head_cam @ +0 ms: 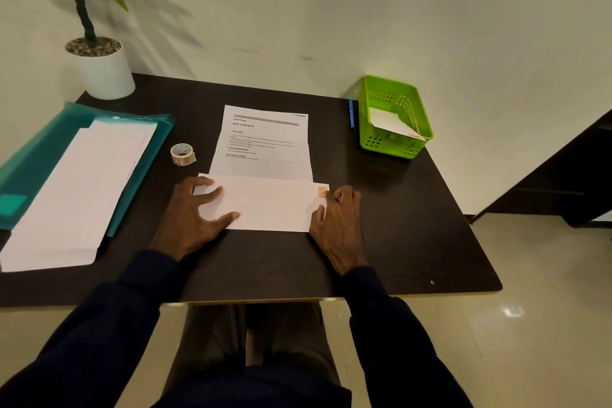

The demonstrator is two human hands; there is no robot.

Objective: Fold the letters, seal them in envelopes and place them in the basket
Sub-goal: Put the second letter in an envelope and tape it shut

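While both forearms in dark sleeves reach in from the near edge of the table, I log the left hand lying flat with its fingers spread and relaxed. Its index finger and thumb press down on the left end of the envelope. The right hand sits at the envelope's right end with its knuckles bent and its thumb on the paper. I cannot tell whether it pinches the edge or only rests there (fingertips tucked out of sight).

The envelope lies flat at the table's centre, near me. Its long axis runs left to right, and the stamp is at the far right corner.

The letter lies just behind it, with its long axis running away from me and its heading at the far end. It shows creases, and its near edge is hidden by the envelope.

The green basket stands at the far right corner, and another envelope lies tilted inside it. A blue pen lies just left of the basket. A tape roll sits left of the letter. White sheets lie on a teal folder at the left, and a potted plant stands far left.
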